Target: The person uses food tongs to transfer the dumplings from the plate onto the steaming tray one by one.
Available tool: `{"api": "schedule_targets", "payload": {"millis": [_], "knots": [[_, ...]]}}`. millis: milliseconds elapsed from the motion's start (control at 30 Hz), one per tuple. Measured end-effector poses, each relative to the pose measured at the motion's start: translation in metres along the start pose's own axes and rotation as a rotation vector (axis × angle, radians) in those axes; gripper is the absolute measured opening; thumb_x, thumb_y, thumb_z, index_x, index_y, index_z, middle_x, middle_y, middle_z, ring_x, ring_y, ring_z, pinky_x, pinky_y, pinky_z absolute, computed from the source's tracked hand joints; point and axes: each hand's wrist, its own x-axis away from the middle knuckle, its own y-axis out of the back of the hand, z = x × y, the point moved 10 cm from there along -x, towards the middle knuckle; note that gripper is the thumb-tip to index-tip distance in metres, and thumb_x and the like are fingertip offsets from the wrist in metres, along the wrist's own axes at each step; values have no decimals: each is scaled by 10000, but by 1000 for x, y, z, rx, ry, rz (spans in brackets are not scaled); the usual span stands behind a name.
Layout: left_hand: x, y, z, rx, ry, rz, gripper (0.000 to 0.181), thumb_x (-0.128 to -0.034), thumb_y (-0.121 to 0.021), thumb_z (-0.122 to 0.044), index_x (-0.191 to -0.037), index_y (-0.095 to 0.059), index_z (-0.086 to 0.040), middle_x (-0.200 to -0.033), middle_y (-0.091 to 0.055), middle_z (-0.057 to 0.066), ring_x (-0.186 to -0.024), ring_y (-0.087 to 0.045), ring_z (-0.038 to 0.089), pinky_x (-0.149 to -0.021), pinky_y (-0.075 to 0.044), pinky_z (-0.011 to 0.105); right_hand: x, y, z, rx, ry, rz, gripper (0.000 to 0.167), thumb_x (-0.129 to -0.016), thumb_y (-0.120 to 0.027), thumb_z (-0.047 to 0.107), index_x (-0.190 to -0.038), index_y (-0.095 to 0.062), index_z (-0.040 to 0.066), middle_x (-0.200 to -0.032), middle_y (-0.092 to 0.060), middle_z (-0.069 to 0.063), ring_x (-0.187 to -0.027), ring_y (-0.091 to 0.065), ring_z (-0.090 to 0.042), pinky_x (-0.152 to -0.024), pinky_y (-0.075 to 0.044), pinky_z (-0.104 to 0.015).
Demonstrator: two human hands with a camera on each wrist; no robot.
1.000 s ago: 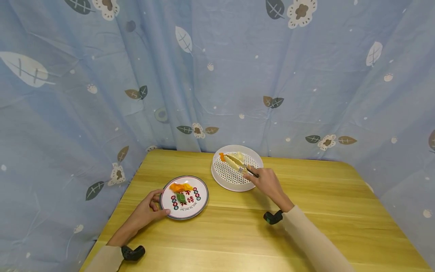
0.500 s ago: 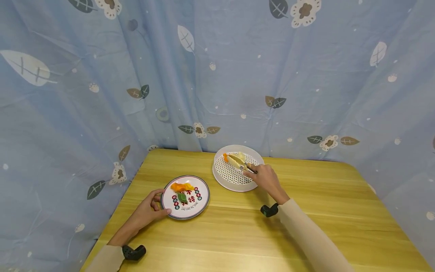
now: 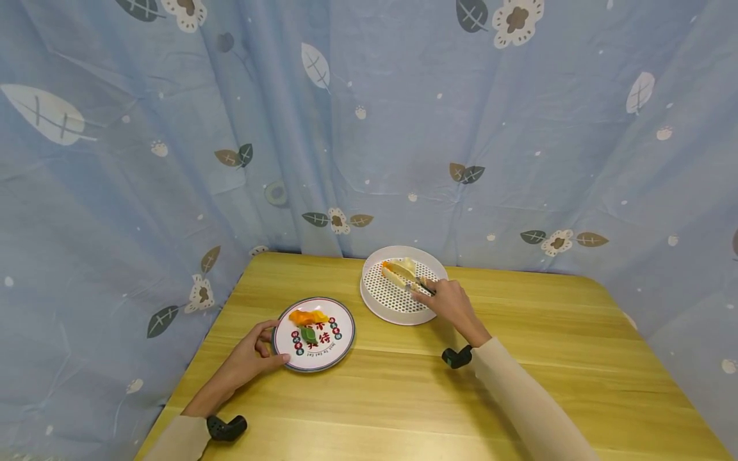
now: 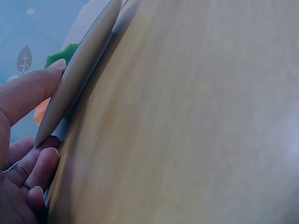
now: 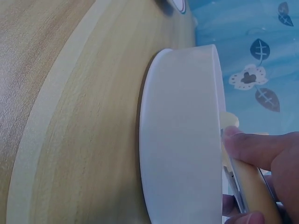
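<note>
My left hand (image 3: 250, 360) grips the near left rim of a round white plate (image 3: 343, 320), thumb on top and fingers at the edge underneath. On the plate lie orange and yellow pieces (image 3: 308, 317) and a green leaf-like piece (image 3: 308, 335), their kind unclear. My right hand (image 3: 453, 308) holds tongs (image 3: 394, 277) with cream-coloured heads, inside a round white basket (image 3: 375, 304) with a perforated bottom. The tong tips are at a small orange piece (image 3: 385, 264); whether they pinch it I cannot tell. A pale yellow piece (image 3: 409, 264) lies behind the tongs.
Plate and basket stand on a wooden table (image 3: 369, 397), the basket near its back edge. A blue patterned curtain (image 3: 380, 160) hangs behind and at both sides. A black device (image 3: 457, 356) sits at the right wrist, another black device (image 3: 227, 428) at the left.
In the basket the tong arms came closer together, then spread slightly apart, with the tips now at the orange piece. The left hand and the plate stay as they were.
</note>
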Motion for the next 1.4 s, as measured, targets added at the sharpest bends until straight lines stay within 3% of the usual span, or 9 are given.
{"api": "schedule_targets", "payload": {"millis": [300, 600, 767, 833, 933, 1133, 1167, 1333, 1400], "knots": [[0, 0, 0, 1, -11, -3, 846, -834, -882, -316, -1517, -423, -121, -1209, -511, 137, -893, -458, 244, -711, -403, 297, 1, 3, -7, -26, -34, -19, 622, -904, -761, 516, -1343, -676, 83, -612, -480, -20, -571, -391, -190, -521, -320, -330], [1, 0, 1, -13, 0, -11, 844, -832, -885, -306, -1514, -425, -121, -1202, -503, 134, -892, -458, 246, -698, -403, 293, 12, 8, 3, -53, -3, -46, 611, -884, -781, 518, -1328, -690, 108, -608, -416, 14, -580, -391, -177, -516, -341, -330], [0, 1, 2, -15, -2, -8, 846, -825, -890, -300, -1512, -427, -125, -1206, -510, 131, -882, -463, 243, -701, -411, 290, 19, 7, 17, -63, 34, -47, 609, -871, -798, 511, -1321, -698, 114, -616, -453, 9, -579, -405, -157, -523, -354, -320], [0, 1, 2, -13, -7, -4, 846, -824, -892, -291, -1512, -427, -126, -1211, -511, 134, -875, -467, 243, -707, -419, 290, 23, 6, 24, -74, 56, -55, 603, -859, -813, 499, -1307, -711, 108, -687, -603, -16, -573, -401, -143, -523, -352, -315], [-1, 1, 2, -17, -12, -3, 846, -826, -891, -288, -1514, -425, -130, -1223, -508, 134, -867, -476, 241, -717, -432, 290, 27, 5, 37, -88, 88, -59, 585, -847, -828, 490, -1296, -722, 130, -716, -659, -35, -572, -401, -128, -527, -347, -311], [-1, 1, 2, -26, -15, -3, 852, -828, -889, -301, -1518, -420, -132, -1237, -501, 133, -870, -481, 239, -726, -441, 289, 35, 0, 60, -97, 156, -47, 594, -839, -838, 480, -1314, -705, 151, -572, -432, 67, -561, -321, -75, -522, -301, -273], [0, 0, 1, -26, -18, -1, 850, -830, -887, -301, -1519, -419, -129, -1235, -502, 134, -870, -478, 239, -724, -437, 290, 36, -1, 63, -103, 168, -49, 593, -833, -845, 470, -1308, -707, 143, -593, -508, 66, -557, -302, -70, -518, -291, -267], [-1, 0, 1, -19, -22, 2, 831, -839, -881, -290, -1515, -423, -135, -1210, -506, 138, -871, -465, 241, -717, -420, 292, 45, -7, 82, -111, 230, -31, 542, -828, -846, 472, -1235, -766, 124, -613, -550, 65, -561, -325, -44, -517, -285, -250], [-1, 0, 0, -20, -22, 1, 831, -840, -880, -293, -1515, -423, -134, -1208, -505, 136, -873, -464, 240, -720, -419, 291, 49, -10, 89, -98, 259, -15, 457, -842, -831, 482, -1126, -799, 126, -576, -431, 102, -568, -350, -41, -521, -293, -250]]}}
